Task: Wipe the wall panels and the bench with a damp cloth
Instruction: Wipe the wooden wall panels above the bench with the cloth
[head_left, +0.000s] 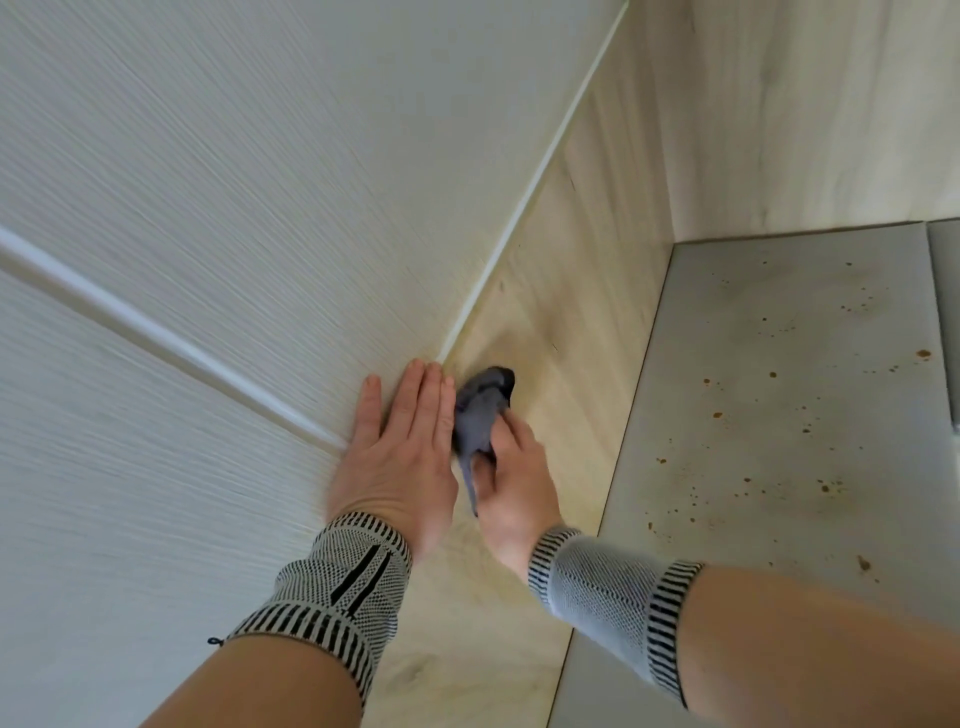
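Cloth (480, 415) in right hand (511, 467)

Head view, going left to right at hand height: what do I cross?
White wall panel → left hand flat on it → grey cloth → right hand gripping the cloth → wooden panel → spotted grey bench.
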